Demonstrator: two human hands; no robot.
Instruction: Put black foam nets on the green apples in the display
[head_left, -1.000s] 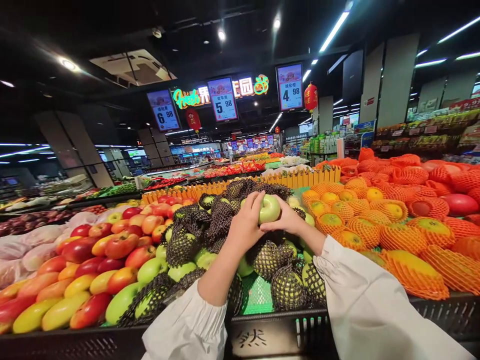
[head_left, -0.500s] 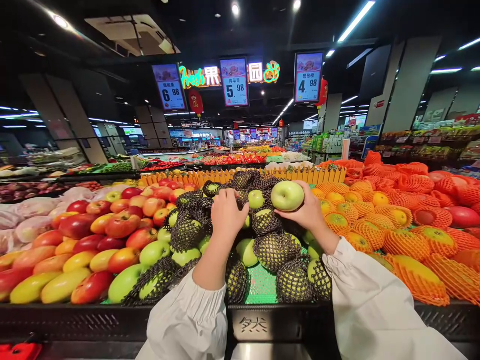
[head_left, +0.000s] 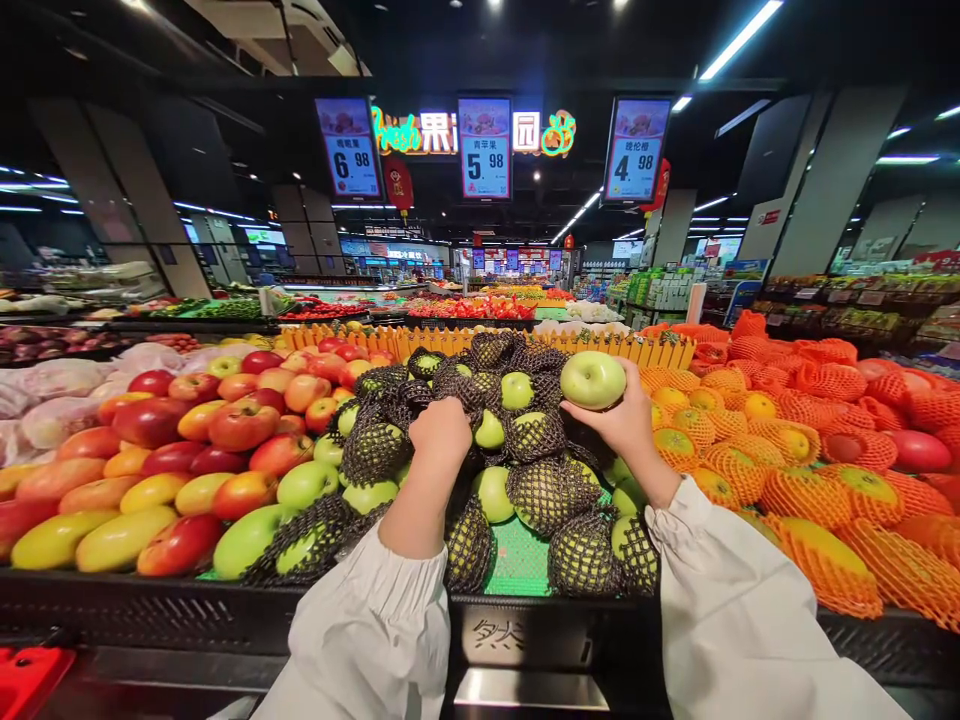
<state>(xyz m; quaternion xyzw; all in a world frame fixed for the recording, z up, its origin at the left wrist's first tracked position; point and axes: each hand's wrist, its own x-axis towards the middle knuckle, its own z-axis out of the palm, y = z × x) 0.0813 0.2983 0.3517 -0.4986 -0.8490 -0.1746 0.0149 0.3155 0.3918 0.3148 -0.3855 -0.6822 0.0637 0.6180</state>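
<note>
A bare green apple (head_left: 592, 380) is held up in my right hand (head_left: 631, 425), the thumb underneath and the fingers behind it. My left hand (head_left: 441, 437) is closed, its back toward me, over the pile of green apples in black foam nets. Its fingertips are hidden, so what they grip, if anything, cannot be seen. Beside the left hand lies a netted apple (head_left: 375, 452). Between my hands are a partly covered green apple (head_left: 517, 391) and a larger netted one (head_left: 553, 495).
Red and yellow apples (head_left: 244, 425) are heaped on the left. Oranges in orange foam nets (head_left: 791, 435) fill the right side. A black bin edge (head_left: 187, 610) runs along the front, and a low yellow fence (head_left: 652, 352) stands behind. Price screens (head_left: 484, 150) hang overhead.
My left hand has moved down and slightly nearer, its fingers now curled into a fist. The right hand still holds the apple, slightly further right in view. The camera view has shifted slightly.
</note>
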